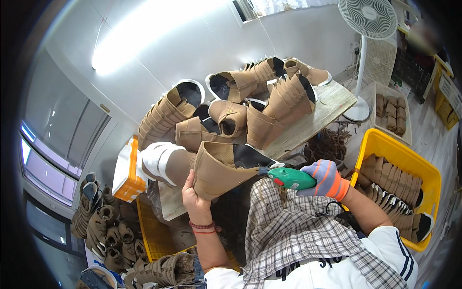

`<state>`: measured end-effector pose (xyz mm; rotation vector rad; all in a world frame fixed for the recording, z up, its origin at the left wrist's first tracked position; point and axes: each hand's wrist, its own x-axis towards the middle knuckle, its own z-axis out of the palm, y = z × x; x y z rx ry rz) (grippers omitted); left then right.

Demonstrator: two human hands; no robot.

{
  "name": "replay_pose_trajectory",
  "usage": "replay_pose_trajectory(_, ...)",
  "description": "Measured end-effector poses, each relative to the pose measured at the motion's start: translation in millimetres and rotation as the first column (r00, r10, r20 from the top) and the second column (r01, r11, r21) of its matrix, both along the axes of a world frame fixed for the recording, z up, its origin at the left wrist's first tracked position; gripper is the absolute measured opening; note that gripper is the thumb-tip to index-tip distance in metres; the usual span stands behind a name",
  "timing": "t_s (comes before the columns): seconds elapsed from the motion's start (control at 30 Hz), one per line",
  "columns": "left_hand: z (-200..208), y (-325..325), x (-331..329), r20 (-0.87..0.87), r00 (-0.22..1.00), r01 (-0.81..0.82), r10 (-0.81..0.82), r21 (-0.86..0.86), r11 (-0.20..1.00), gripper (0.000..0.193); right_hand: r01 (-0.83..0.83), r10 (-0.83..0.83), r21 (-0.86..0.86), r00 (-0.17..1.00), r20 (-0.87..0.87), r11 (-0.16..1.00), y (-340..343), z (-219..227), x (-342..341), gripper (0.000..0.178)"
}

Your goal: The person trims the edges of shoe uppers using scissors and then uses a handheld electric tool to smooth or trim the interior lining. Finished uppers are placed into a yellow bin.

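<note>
My bare left hand [196, 192], with red bracelets at the wrist, grips a tan boot upper [216, 171] by its lower left side. The upper has a black lining showing at its top right and stands tilted in front of me. In a grey and orange glove, my right hand [323, 180] is closed round a green electric cutter [293, 178] with a red button. The cutter's dark tip meets the right edge of the upper. Just left of the held upper sits a white and brown rounded piece [163, 163], partly behind it.
Several nested tan uppers [281, 108] lie on a wooden table [332, 103]. A yellow crate [435, 188] at right holds more stacks. An orange and white box [129, 171] stands left, above a pile of uppers [113, 236]. Behind right are a fan [368, 19] and dark scraps [329, 144].
</note>
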<state>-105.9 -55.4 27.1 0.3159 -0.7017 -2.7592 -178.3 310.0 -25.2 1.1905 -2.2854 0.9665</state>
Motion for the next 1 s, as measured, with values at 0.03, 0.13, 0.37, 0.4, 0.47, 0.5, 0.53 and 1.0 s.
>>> replay_pose_trajectory(0.03, -1, 1, -1, -0.007, 1.0, 0.016, -0.016, 0.02, 1.0, 0.03, -0.001, 0.001, 0.0, 1.0, 0.006, 1.0, -2, 2, 1, 0.05)
replay_pose_trajectory(0.13, -4, 5, -3, -0.022, 0.999, 0.048, -0.047, 0.057, 0.997, 0.03, -0.01, 0.01, -0.022, 1.0, 0.017, 1.0, -9, 3, 3, 0.049)
replay_pose_trajectory(0.37, 0, 36, 4, -0.094, 0.995, -0.041, 0.038, -0.03, 0.999, 0.034, -0.038, 0.048, -0.138, 0.997, 0.067, 0.99, -25, -2, 3, 0.047)
replay_pose_trajectory(0.4, 3, 44, 6, -0.123, 0.991, -0.051, 0.044, -0.049, 0.998, 0.035, -0.05, 0.066, -0.155, 0.993, 0.099, 0.987, -27, -3, 3, 0.047)
replay_pose_trajectory(0.47, 4, 52, 11, -0.184, 0.978, -0.121, 0.095, -0.136, 0.983, 0.035, -0.074, 0.107, -0.163, 0.973, 0.203, 0.984, -32, 0, 4, 0.046)
replay_pose_trajectory(0.5, 4, 56, 13, -0.216, 0.969, -0.157, 0.117, -0.177, 0.972, 0.034, -0.084, 0.126, -0.167, 0.959, 0.255, 0.982, -35, 2, 5, 0.046)
replay_pose_trajectory(0.53, 5, 62, 14, -0.248, 0.959, -0.194, 0.135, -0.234, 0.953, 0.034, -0.079, 0.132, -0.203, 0.956, 0.263, 0.976, -37, 4, 6, 0.047)
replay_pose_trajectory(1.0, 51, 2, -92, -0.228, 0.952, -0.217, 0.205, -0.973, -0.078, 0.031, 0.205, 0.031, -0.371, 0.841, 0.541, 0.906, -21, -4, 2, 0.051)
